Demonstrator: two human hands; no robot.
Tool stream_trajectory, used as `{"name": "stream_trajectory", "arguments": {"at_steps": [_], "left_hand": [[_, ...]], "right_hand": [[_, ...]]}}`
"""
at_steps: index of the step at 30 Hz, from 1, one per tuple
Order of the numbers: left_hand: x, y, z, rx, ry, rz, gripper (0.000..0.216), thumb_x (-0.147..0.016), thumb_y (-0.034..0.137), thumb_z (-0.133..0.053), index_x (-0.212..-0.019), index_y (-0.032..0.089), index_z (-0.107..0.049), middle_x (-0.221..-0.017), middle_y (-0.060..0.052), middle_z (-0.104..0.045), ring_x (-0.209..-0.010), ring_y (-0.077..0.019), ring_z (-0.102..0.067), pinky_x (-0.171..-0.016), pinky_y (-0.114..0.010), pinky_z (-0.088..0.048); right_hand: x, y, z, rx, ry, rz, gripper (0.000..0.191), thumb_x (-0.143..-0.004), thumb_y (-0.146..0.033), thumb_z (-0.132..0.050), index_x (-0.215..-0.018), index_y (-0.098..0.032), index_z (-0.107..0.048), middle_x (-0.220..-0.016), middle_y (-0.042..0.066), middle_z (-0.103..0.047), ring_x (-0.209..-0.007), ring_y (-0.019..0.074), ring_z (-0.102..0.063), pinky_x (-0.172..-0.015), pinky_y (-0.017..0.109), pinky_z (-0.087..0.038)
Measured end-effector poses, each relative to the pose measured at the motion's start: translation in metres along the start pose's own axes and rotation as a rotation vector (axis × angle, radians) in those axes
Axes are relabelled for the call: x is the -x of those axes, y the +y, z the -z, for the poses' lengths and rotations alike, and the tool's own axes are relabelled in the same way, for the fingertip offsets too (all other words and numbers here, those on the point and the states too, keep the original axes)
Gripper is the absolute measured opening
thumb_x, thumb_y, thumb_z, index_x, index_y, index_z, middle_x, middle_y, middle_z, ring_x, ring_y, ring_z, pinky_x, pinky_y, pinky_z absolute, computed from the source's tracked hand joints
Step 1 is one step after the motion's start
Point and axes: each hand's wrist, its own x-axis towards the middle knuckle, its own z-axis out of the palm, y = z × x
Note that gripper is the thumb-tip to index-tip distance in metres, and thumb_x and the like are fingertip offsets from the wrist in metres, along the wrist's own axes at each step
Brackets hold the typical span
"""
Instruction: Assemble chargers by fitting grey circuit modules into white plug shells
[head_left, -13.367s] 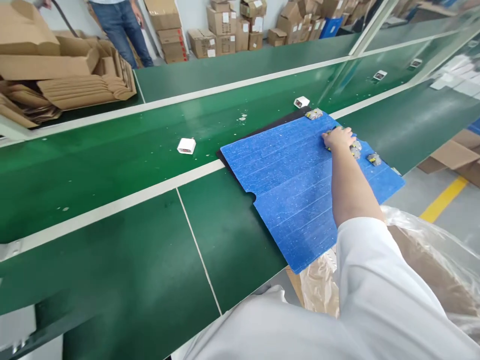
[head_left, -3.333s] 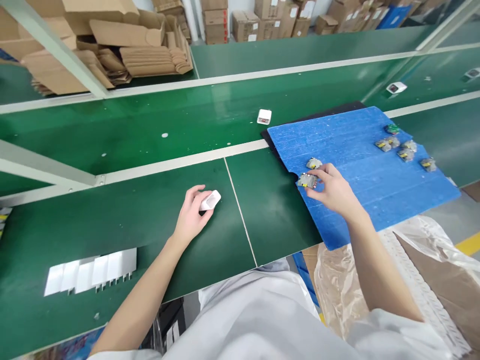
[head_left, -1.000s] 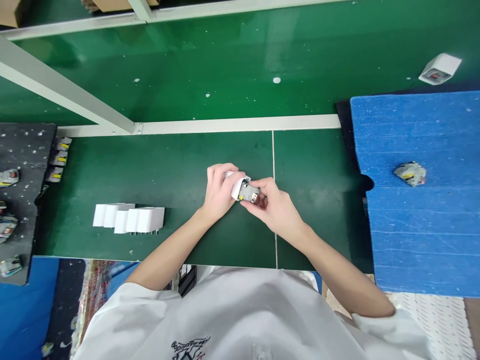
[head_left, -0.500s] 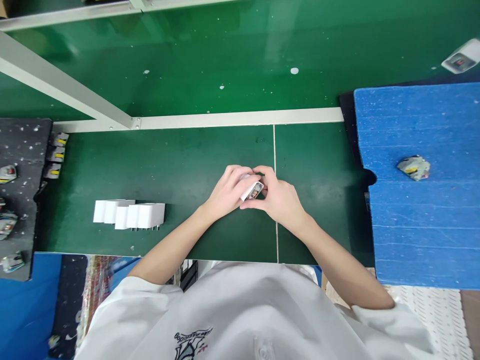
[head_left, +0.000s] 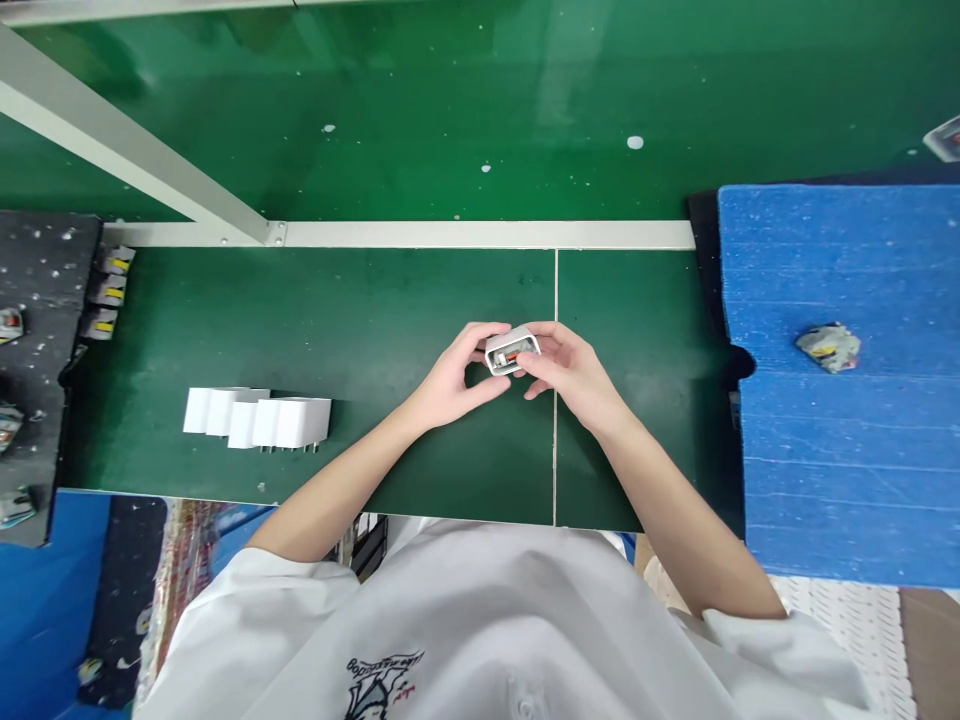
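Observation:
In the middle of the green bench, my two hands hold a white power adapter housing (head_left: 489, 358) between them. Its open end faces up toward me, and electronic parts show inside. My left hand (head_left: 454, 380) grips the housing's left side, thumb below the near edge and fingers behind. From the right, my right hand (head_left: 574, 370) has its fingers closed on the other side, with a fingertip at the rim of the opening. To the left, several white adapter housings (head_left: 300, 422) stand in a staggered row, small prongs showing under some.
A blue board (head_left: 847, 450) at the right carries a small grey-and-yellow component assembly (head_left: 829, 347). On the left, a dark board (head_left: 45, 270) bears similar assemblies. A white frame rail (head_left: 450, 235) crosses behind the green bench (head_left: 390, 300), joined by a slanted post (head_left: 135, 140).
The housing has turned so its open end faces me more directly. My left fingers have spread off its top to the side, and my right thumb has moved up to its rim.

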Motion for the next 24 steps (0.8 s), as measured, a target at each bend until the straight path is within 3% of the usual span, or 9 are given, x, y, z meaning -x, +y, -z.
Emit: {"name": "stream_trajectory", "arguments": {"at_steps": [3,7,16,24], "left_hand": [[0.0,0.0,0.003,0.062,-0.036,0.081,0.04,-0.104,0.052,-0.044,-0.132,0.024,-0.05,-0.119,-0.009,-0.062,-0.098,-0.02,-0.064,-0.084,-0.034,-0.056],[0.0,0.001,0.007,0.001,-0.057,0.04,0.039,-0.104,0.048,-0.04,-0.131,0.023,-0.051,-0.119,-0.01,-0.062,-0.099,-0.0215,-0.062,-0.085,-0.035,-0.054],[0.0,0.009,0.003,-0.107,-0.087,-0.024,0.039,-0.095,0.021,-0.042,-0.132,0.022,-0.049,-0.117,-0.009,-0.062,-0.098,-0.0211,-0.06,-0.083,-0.035,-0.053],[0.001,0.014,0.001,-0.169,-0.038,-0.032,0.042,-0.085,0.011,-0.042,-0.124,0.022,-0.053,-0.11,-0.008,-0.063,-0.093,-0.0202,-0.061,-0.077,-0.033,-0.052]], "right_hand": [[0.0,0.003,-0.003,0.032,-0.007,0.003,0.053,-0.072,-0.042,-0.08,-0.116,-0.024,-0.056,-0.107,0.004,-0.068,-0.092,0.0181,-0.066,-0.054,0.023,-0.06],[0.001,0.003,-0.002,0.16,-0.068,0.002,0.061,-0.074,-0.036,-0.071,-0.13,-0.025,-0.053,-0.109,0.005,-0.067,-0.088,0.0178,-0.064,-0.052,0.025,-0.06],[0.002,0.01,-0.004,0.411,-0.052,0.148,0.05,-0.077,-0.028,-0.057,-0.126,-0.024,-0.055,-0.106,0.004,-0.069,-0.09,0.0208,-0.067,-0.057,0.03,-0.058],[0.005,0.006,-0.006,0.497,-0.053,0.184,0.042,-0.077,-0.029,-0.053,-0.119,-0.022,-0.054,-0.095,0.002,-0.07,-0.081,0.0192,-0.067,-0.062,0.032,-0.056]]}}
